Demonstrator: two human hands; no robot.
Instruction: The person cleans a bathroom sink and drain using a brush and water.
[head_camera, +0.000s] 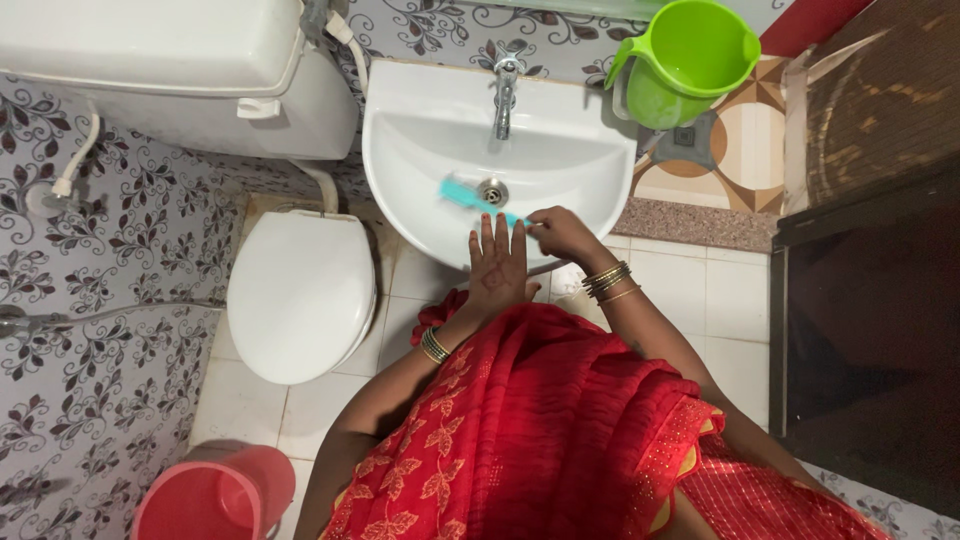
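A white wash basin (420, 150) hangs on the wall with a metal tap (505, 95) above its drain. My right hand (562, 236) grips the handle end of a teal brush (470, 197), whose head lies inside the bowl beside the drain. My left hand (497, 262) rests flat on the basin's front rim with its fingers spread, holding nothing. Bangles sit on both wrists, and red cloth covers my front.
A white toilet with its lid shut (300, 295) stands left of the basin, its cistern (170, 70) above. A green jug (685, 60) sits at the upper right, a pink bucket (210, 495) at the lower left, a dark door (865, 330) on the right.
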